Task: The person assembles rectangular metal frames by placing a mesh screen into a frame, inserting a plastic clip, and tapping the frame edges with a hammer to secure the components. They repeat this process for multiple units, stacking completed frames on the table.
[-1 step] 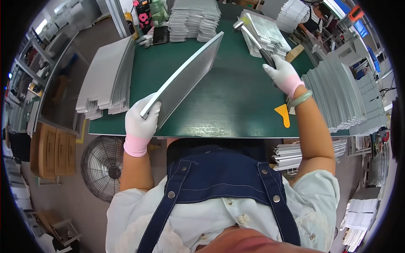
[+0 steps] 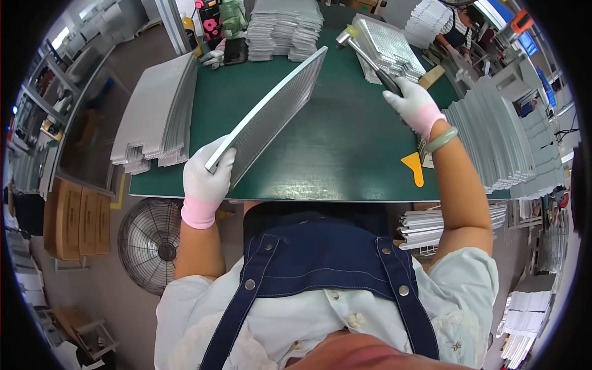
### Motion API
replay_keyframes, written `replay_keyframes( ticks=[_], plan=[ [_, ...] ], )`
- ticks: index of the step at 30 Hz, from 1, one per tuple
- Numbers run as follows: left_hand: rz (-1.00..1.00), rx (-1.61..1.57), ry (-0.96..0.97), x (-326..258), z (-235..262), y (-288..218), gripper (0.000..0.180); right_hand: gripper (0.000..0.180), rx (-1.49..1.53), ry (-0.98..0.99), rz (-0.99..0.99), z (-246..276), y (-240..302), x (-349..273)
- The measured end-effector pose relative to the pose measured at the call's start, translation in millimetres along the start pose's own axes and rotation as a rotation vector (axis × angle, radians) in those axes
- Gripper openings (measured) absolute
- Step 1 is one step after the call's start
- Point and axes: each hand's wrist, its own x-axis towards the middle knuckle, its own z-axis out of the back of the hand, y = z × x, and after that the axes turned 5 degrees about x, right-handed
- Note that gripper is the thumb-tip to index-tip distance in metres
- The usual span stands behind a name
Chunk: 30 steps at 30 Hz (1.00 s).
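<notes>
Surface dark green; mesh panel silver-grey, fine grid; gloves white, pink cuffs; scraper yellow.

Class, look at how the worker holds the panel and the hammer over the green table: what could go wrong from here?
1. The left hand grips the long mesh panel only at its near corner, tilted up; it may slip or flex.
2. The right hand holds a hammer raised over the stacked panels; a loose swing might dent them.
3. The yellow scraper lies near the table edge and might get knocked off.
</notes>
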Motion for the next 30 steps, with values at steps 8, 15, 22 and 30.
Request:
replay_keyframes(
  ticks=[8,15,22,30],
  plan=[
    [-0.023,-0.003,0.005,-0.7,-7.1,-8.4,0.025,0.037,-0.429,-0.265,0.265,-23.1,-20.0,29.1],
    [-0.653,0.294,-0.058,-5.0,-32.9,-46.1,0.024,0.037,-0.238,-0.105,-0.133,-34.6,-46.8,7.4],
    [-0.665,0.489,0.719,-54.9,-128.0,-22.2,0.076,0.036,-0.277,0.076,-0.201,-86.4,-92.8,-20.5],
    [-0.713,0.490,0.665,-64.2,-153.3,9.5,0.073,0.033,-0.248,-0.014,-0.247,-116.0,-86.4,8.1]
  ],
)
